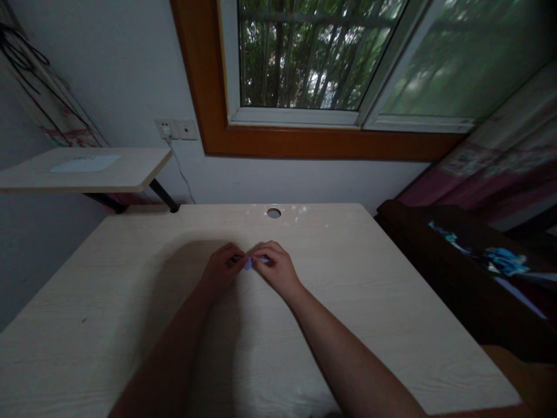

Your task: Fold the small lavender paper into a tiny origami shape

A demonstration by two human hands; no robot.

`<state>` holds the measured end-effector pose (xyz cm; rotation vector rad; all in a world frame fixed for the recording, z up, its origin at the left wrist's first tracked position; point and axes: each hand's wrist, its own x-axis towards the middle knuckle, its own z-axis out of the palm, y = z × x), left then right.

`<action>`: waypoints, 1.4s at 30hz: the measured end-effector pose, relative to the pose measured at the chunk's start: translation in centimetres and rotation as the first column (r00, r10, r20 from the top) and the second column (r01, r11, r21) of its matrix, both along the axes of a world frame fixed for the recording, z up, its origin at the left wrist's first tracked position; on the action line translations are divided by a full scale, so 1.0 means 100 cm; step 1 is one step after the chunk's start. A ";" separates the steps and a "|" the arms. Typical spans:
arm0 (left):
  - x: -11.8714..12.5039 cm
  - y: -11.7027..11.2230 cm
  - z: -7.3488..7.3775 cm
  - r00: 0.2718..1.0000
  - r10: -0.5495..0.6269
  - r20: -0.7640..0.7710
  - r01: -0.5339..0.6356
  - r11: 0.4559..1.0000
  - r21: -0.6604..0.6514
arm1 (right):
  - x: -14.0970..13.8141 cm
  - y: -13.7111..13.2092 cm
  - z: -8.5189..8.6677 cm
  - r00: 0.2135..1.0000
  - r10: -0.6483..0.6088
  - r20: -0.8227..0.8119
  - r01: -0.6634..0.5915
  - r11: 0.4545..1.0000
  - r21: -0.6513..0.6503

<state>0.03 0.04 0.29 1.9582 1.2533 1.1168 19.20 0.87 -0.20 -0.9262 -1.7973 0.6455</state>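
A small light-purple piece, perhaps folded paper (pixel 248 264), sits between my two hands over the middle of the desk. My left hand (pixel 223 266) pinches its left side with thumb and fingertips. From the other side my right hand (pixel 275 264) grips it, thumb and index finger close to the left fingertips. Most of the piece is hidden by the fingers, so its exact shape cannot be made out. Both hands are just above or resting on the pale wooden desktop (pixel 348 325).
A raised shelf (pixel 143 180) on black legs stands at the desk's back left, with a pale sheet (pixel 87 164) on it. A round cable hole (pixel 274 213) lies near the back edge. Dark furniture (pixel 435 261) with blue items (pixel 505 261) is to the right.
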 end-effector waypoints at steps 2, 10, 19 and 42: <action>0.000 -0.001 0.002 1.000 -0.001 0.003 0.001 1.000 0.007 | -0.001 -0.001 0.001 1.000 0.003 0.006 -0.003 1.000 -0.010; -0.001 -0.001 0.007 0.991 0.118 0.062 -0.117 0.993 -0.015 | 0.001 0.001 -0.002 0.988 -0.139 -0.071 0.135 0.989 -0.060; -0.007 0.004 -0.003 0.959 0.230 0.165 -0.219 0.972 -0.082 | 0.004 0.001 0.003 0.947 -0.291 -0.137 0.271 0.951 -0.147; -0.007 0.004 0.002 0.935 0.295 0.196 -0.282 0.955 -0.093 | 0.003 0.001 0.002 0.972 -0.214 -0.100 0.202 0.972 -0.117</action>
